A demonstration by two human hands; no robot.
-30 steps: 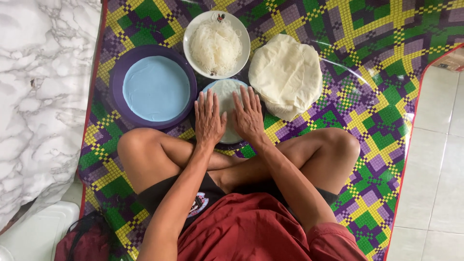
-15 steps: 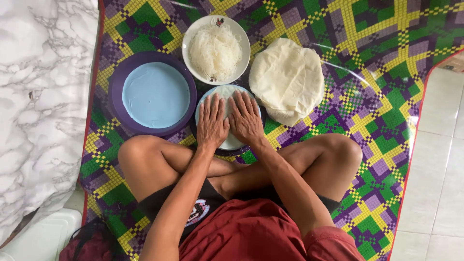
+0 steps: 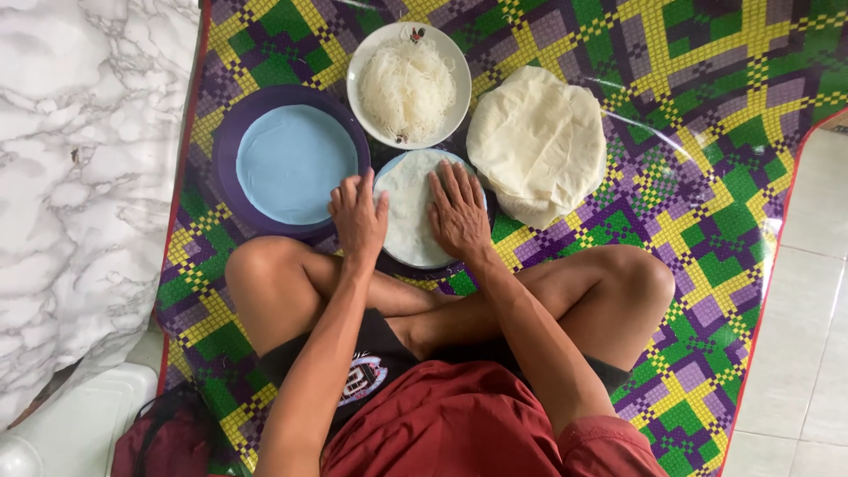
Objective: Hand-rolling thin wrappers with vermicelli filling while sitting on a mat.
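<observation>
I sit cross-legged on a chequered mat (image 3: 707, 106). My left hand (image 3: 358, 216) and my right hand (image 3: 458, 212) lie flat, fingers spread, on a round white rice-paper sheet (image 3: 411, 208) spread over a small plate (image 3: 415, 265) in front of my knees. The hands rest on the sheet's left and right sides with a bare strip between them. Neither hand grips anything.
A purple plate holding a pale blue disc (image 3: 291, 163) sits left of the hands. A white bowl of thin white noodles (image 3: 408, 84) stands behind. A stack of rice-paper sheets (image 3: 539, 141) lies to the right. A marble-patterned surface (image 3: 79, 177) borders the mat's left; tiled floor (image 3: 813, 291) lies right.
Both hands have slid apart on the sheet, the left toward its left edge and the right toward its right, leaving more of the sheet showing between them.
</observation>
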